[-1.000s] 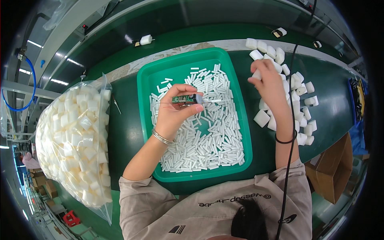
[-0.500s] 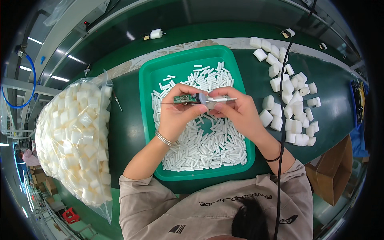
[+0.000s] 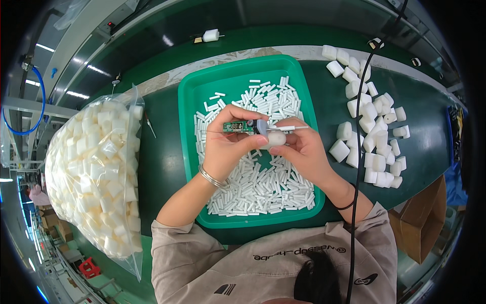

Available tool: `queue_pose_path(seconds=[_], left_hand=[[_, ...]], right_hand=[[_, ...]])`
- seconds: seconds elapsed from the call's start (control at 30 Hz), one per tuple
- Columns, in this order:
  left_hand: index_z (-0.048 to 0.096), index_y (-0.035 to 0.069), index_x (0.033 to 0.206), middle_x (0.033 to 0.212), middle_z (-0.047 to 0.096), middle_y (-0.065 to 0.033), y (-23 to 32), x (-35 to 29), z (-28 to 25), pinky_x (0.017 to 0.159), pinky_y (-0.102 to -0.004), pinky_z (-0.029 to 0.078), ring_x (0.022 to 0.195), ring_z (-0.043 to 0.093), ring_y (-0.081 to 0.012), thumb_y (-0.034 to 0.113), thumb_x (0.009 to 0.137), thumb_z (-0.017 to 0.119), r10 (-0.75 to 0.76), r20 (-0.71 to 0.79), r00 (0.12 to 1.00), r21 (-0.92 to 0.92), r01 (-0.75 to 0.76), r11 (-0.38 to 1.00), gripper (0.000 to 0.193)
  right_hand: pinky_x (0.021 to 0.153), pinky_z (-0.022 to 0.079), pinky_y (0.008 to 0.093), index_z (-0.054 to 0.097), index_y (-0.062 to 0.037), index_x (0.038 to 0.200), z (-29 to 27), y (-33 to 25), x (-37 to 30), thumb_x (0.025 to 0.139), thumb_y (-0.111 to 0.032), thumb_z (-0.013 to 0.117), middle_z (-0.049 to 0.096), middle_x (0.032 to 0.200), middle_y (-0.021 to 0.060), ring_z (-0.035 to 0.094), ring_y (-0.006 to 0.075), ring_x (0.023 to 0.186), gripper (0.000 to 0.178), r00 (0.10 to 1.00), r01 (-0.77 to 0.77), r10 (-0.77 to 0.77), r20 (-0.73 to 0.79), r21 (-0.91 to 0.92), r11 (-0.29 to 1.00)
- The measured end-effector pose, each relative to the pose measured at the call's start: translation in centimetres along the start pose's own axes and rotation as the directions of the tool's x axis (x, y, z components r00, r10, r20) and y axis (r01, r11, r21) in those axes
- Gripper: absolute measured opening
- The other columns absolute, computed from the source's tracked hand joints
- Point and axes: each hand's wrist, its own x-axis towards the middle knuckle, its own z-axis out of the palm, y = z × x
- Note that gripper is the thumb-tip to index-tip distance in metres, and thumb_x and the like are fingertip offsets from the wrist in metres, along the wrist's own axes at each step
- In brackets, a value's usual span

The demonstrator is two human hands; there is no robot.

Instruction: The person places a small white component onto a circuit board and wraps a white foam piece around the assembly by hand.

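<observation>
In the head view, the small circuit-board device (image 3: 239, 126) sits near the middle of the frame, above the green tray (image 3: 188, 175), with its long axis running roughly left to right. The left hand (image 3: 225, 144) grasps it, thumb below and fingers above, and is the nearer hand to its green board. At the device's right end is a grey collar (image 3: 261, 127), from which a thin white stick (image 3: 292, 128) points right, toward and over the fingers of the right hand (image 3: 304, 149).

Those right fingers grasp a white foam plug (image 3: 276, 139), lying right of the collar and just below the stick; whether plug and collar touch, I cannot tell.

Both forearms rise from the lower edge and angle inward, the left leaning right, the right leaning left, so the fingertips face each other across the collar. Beneath them, short white tubes (image 3: 253, 195) fill much of the tray; more foam plugs (image 3: 372, 131) lie on the table (image 3: 161, 177) at right.
</observation>
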Motion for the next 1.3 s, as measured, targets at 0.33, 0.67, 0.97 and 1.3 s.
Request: queue_pose_path(seconds=[0.33, 0.67, 0.97, 1.3], left_hand=[[0.051, 0.002, 0.088, 0.094, 0.06, -0.0128, 0.1, -0.1, 0.2, 0.073, -0.0272, 0.051, 0.089, 0.058, -0.0164, -0.004, 0.061, 0.071, 0.059, 0.02, 0.998, 0.052, -0.06, 0.997, 0.035], [0.058, 0.003, 0.082, 0.084, 0.059, -0.0038, 0.2, -0.1, 0.1, 0.069, -0.0216, 0.048, 0.078, 0.056, -0.0085, -0.001, 0.058, 0.075, -0.032, 0.089, 0.995, 0.188, 0.015, 0.982, 0.03], [0.059, 0.005, 0.081, 0.084, 0.059, -0.0025, 0.3, -0.2, 0.3, 0.075, -0.0251, 0.046, 0.081, 0.055, -0.0103, 0.001, 0.058, 0.075, -0.016, 0.109, 0.994, 0.244, -0.011, 0.97, 0.029], [0.058, 0.005, 0.096, 0.081, 0.06, -0.0044, 2.3, 8.6, -7.6, 0.054, -0.0222, 0.045, 0.068, 0.057, -0.0113, 0.009, 0.07, 0.066, 0.078, -0.373, 0.924, 0.382, 0.076, 0.921, 0.028]], right_hand=[[0.073, 0.049, 0.0251, 0.05, 0.0037, 0.093, -0.5, -0.5, -0.6, 0.07, 0.009, 0.062, 0.058, 0.091, 0.0106, 0.058, 0.0147, 0.084, 0.026, 0.975, 0.131, -0.105, -0.195, 0.127, 0.983], [0.067, 0.051, 0.0264, 0.043, -0.0022, 0.102, 0.0, 0.6, -0.9, 0.066, 0.001, 0.07, 0.057, 0.091, 0.0124, 0.059, 0.0176, 0.082, 0.045, 0.841, 0.471, -0.498, -0.21, -0.167, 0.866], [0.067, 0.05, 0.0264, 0.041, -0.0029, 0.087, -0.3, 0.6, -0.7, 0.066, -0.001, 0.071, 0.059, 0.086, 0.0118, 0.06, 0.0162, 0.08, 0.037, 0.895, 0.395, -0.427, -0.128, -0.216, 0.893], [0.064, 0.048, 0.0238, 0.047, -0.0038, 0.107, 0.2, -0.8, -0.2, 0.067, 0.001, 0.066, 0.057, 0.099, 0.0066, 0.054, 0.0141, 0.082, 0.045, 0.95, 0.208, -0.258, -0.177, -0.258, 0.943]])
